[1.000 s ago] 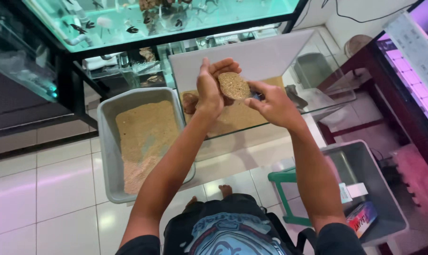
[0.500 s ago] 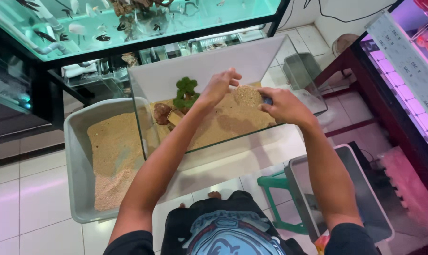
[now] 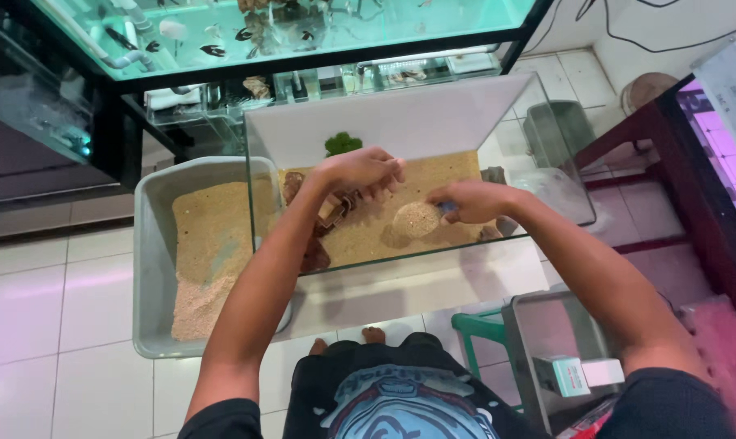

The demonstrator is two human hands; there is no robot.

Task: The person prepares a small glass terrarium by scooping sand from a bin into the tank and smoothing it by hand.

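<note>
A small glass tank [image 3: 547, 175] with a sandy floor stands in front of me. Both my hands reach inside it. My right hand [image 3: 473, 200] grips the blue handle of a round scoop [image 3: 416, 219] heaped with sand, held low over the tank's sand bed. My left hand [image 3: 360, 172] hovers with fingers spread, holding nothing, above brown rocks [image 3: 315, 244] and wood pieces at the tank's left. A small green plant [image 3: 343, 144] stands behind that hand.
A grey tub [image 3: 152, 268] of sand sits on the tiled floor left of the tank. A second grey tub [image 3: 538, 358] with small boxes and a green stool [image 3: 473, 325] lie at the right. Lit fish tanks [image 3: 303, 24] on a dark frame stand beyond.
My right hand has lowered the sand-filled scoop into the tank toward the sand bed. My left hand has left the scoop and moved left over the rocks.
</note>
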